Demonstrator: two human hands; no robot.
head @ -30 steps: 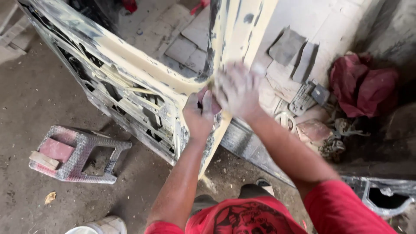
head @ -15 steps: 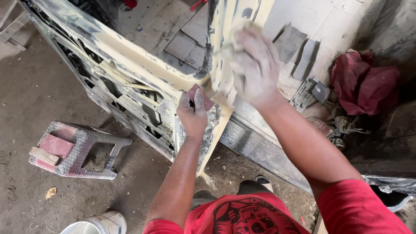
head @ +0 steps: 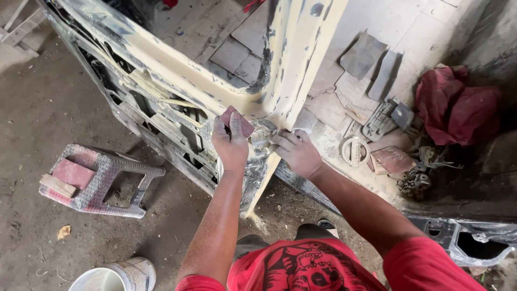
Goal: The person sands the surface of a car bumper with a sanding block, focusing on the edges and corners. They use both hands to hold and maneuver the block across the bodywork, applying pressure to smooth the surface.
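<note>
A cream-coloured car door (head: 291,59) stands on edge in front of me, its paint worn and patchy. My left hand (head: 230,144) presses a small reddish piece of sandpaper (head: 237,119) against the door's frame corner. My right hand (head: 295,152), dusted with pale powder, rests on the door edge just right of it, fingers curled against the metal. Whether the right hand holds anything I cannot tell.
A small plastic stool (head: 94,180) with a red block on it lies on the dirt floor at left. A white bucket (head: 116,276) stands near my left side. Red cloth (head: 458,105), metal parts (head: 385,118) and sandpaper sheets lie at right.
My right hand has come down from high on the door pillar to the edge beside my left hand. The left hand stays at the corner with the sandpaper.
</note>
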